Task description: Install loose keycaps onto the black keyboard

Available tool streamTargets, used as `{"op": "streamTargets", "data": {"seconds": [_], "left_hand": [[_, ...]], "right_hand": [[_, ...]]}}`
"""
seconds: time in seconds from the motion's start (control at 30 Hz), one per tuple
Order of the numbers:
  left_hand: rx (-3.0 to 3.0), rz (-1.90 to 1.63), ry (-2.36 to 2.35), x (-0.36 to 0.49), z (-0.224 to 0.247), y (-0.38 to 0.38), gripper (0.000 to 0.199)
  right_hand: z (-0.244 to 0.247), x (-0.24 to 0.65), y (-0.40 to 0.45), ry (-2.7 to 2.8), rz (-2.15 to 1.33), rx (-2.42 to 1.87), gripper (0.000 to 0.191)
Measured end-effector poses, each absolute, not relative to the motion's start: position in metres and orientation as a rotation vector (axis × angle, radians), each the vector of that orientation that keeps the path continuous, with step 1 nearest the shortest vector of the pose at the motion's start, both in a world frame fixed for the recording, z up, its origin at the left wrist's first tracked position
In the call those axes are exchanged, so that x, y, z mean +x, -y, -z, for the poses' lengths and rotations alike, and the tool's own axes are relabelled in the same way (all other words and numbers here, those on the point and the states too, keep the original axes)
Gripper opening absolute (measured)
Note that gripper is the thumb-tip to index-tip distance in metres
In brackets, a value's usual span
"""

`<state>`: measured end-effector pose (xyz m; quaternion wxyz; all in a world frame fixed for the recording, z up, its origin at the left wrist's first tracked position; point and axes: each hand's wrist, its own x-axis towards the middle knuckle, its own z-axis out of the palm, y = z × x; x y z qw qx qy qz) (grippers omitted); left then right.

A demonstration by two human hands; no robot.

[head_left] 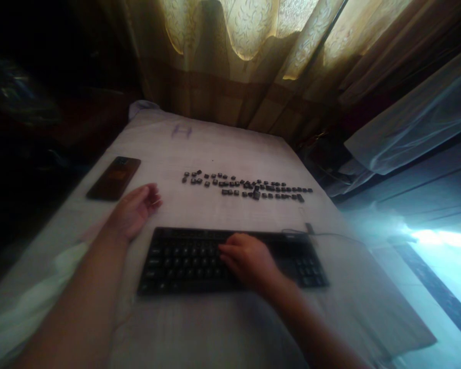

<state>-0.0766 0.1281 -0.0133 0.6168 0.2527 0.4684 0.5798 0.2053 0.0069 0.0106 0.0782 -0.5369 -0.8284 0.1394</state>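
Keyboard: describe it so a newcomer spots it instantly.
Find the pale sheet, then the right hand over it. Beneath that hand lies the long black keyboard. It alone bears rows of keys, unlike the phone at left; the keycaps beyond lie loose.

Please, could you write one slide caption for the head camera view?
Right hand over a black keyboard, left hand near a phone, loose keycaps in rough rows beyond.

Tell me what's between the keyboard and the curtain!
In the head view, small loose black keys lie in rough rows on the pale sheet between the keyboard and the curtain, with a purple mark farther back.
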Motion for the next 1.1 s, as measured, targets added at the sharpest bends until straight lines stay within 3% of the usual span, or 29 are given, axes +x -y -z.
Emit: {"op": "streamTargets", "data": {"seconds": [0.7, 1.1], "left_hand": [[0.503, -1.347, -1.089, -0.078, 0.012, -0.128, 0.011], [0.512, -1.344, -1.104, -0.079, 0.009, -0.128, 0.020]], "right_hand": [[-0.015, 0.197, -0.018, 2.648, -0.522, -1.636, 0.014], [-0.026, 0.232, -0.020, 2.371, -0.468, -1.657, 0.019]]}}
